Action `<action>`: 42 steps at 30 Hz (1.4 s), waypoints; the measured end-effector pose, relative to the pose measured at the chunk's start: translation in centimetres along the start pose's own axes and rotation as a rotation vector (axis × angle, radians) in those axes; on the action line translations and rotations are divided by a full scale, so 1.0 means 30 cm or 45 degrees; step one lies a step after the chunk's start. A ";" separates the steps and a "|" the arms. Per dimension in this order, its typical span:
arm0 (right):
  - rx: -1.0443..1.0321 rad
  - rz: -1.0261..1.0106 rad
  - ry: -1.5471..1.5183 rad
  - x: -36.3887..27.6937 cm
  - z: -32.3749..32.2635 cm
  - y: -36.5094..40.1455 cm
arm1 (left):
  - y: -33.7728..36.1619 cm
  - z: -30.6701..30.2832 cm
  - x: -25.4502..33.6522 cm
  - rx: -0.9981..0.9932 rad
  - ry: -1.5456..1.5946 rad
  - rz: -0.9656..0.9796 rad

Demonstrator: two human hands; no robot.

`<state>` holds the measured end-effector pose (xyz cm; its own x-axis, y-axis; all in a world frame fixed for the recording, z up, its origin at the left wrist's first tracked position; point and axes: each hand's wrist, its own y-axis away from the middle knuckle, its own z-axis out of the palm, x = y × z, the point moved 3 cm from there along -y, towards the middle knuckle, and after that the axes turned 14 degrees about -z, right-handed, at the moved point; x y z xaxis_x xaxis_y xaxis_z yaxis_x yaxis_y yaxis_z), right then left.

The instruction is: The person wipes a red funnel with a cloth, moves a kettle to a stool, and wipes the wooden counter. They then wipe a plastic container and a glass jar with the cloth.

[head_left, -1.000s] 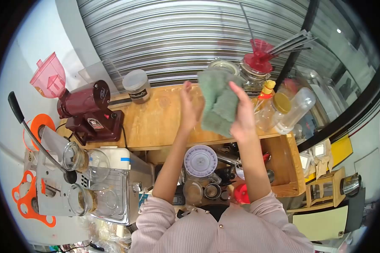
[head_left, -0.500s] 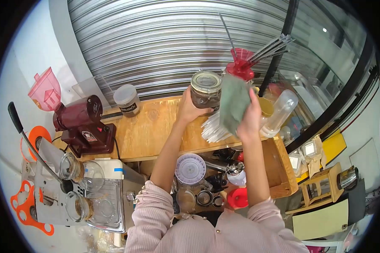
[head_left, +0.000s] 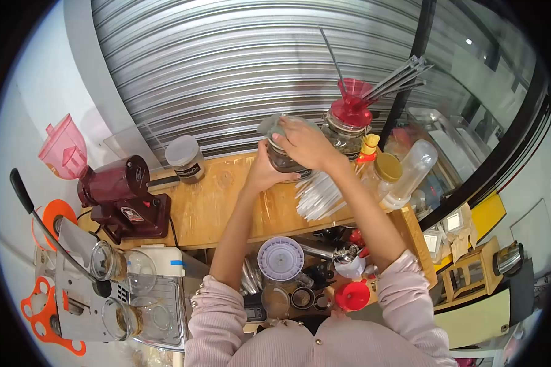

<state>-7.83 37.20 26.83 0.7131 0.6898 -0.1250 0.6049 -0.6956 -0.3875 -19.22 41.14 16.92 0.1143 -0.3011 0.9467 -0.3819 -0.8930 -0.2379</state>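
My left hand is wrapped round the side of a dark-filled glass jar that stands on the wooden counter. Over the jar's lid, my right hand presses a grey-green cloth, its fingers bent over the fabric. The hand and the cloth hide most of the lid. Just right of the jar is a second glass jar, topped by a red dripper with several metal sticks in it. White wrapped straws lie in front, below my right wrist.
Along the counter stand a maroon grinder, a white-lidded tub, a gold-lidded jar and a clear tube. A lever machine bearing glass carafes is at left. A purple-white lid and red funnel sit below.
My right hand has moved left with the cloth, from beside the jar onto its lid. My left hand keeps its hold on the jar. The view has shifted slightly.
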 end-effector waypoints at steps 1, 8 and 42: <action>-0.021 -0.069 -0.051 -0.013 -0.008 0.010 | 0.017 -0.013 0.002 0.009 0.019 -0.026; -0.216 0.120 0.041 0.058 0.017 -0.020 | 0.050 -0.071 -0.033 0.152 -0.088 0.018; -0.086 -0.233 0.094 -0.052 0.058 -0.040 | 0.058 -0.064 -0.064 0.115 -0.012 -0.016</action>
<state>-10.27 37.31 25.90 0.6119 0.7909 0.0102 0.7473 -0.5739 -0.3348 -21.88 40.80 15.09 0.1275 -0.2928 0.9476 -0.2961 -0.9231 -0.2453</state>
